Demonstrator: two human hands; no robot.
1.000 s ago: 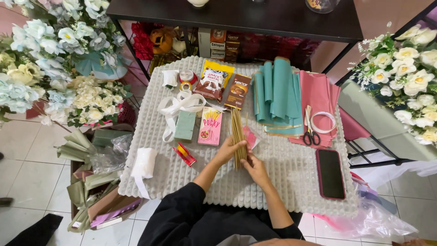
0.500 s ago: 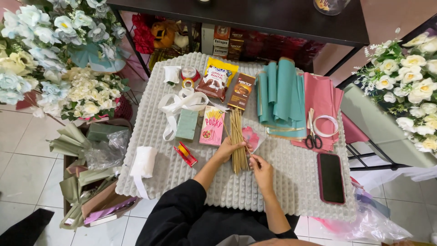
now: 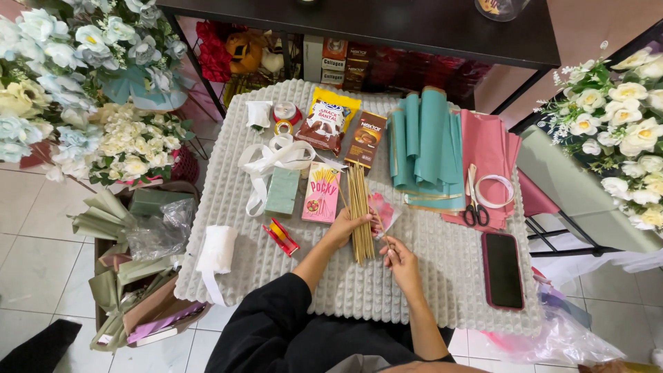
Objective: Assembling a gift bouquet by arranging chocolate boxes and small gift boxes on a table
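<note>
— At the middle of the grey bumpy table (image 3: 428,276), what do the hands have?

— The left hand (image 3: 345,226) lies on the bundle of wooden sticks (image 3: 359,211), its fingers curled over the near part of the bundle and pinning it down. The right hand (image 3: 399,261) sits just at four o'clock from the bundle, fingers pinched on one thin stick drawn a little apart from the others.

— Where do the sticks lie?

— They run from twelve to six o'clock at the table's centre, with the pink snack box (image 3: 322,193) touching them at nine o'clock and a small pink wrapper (image 3: 384,209) at three o'clock.

— And around that?

— Beyond the box at nine o'clock is a green block (image 3: 284,191) with white ribbon (image 3: 266,160) looped over it. At eight o'clock a small red packet (image 3: 280,236) lies tilted. At twelve o'clock sit a yellow snack bag (image 3: 329,119) and a brown snack box (image 3: 365,139). Teal paper sheets (image 3: 425,141) and pink paper sheets (image 3: 489,145) spread at two o'clock, with scissors (image 3: 472,207) and a white ring (image 3: 494,191) on the pink ones. A dark phone (image 3: 502,269) lies at four o'clock, well apart from the right hand.
</note>
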